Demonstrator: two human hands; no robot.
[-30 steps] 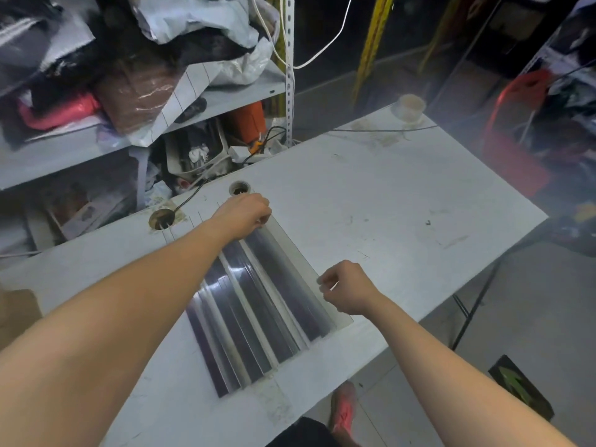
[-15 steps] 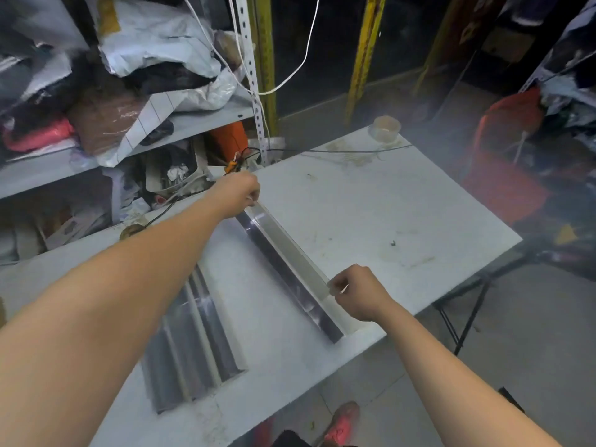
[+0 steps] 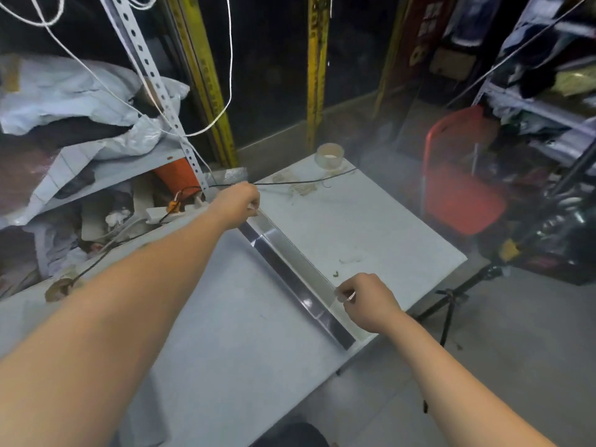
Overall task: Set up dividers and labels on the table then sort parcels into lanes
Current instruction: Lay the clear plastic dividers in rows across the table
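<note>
long clear angled plastic divider [image 3: 290, 264]: likely light, stiff, slick | left hand [image 3: 237, 201] pinches far end | right hand [image 3: 367, 301] pinches near end

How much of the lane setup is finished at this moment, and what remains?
Done: nothing looks finished yet. In hand: the left hand and the right hand hold the two ends of one clear divider across the white table. Left: no other divider, label or parcel shows on the table, so the remaining dividers, the labels and all the sorting are ahead.
</note>
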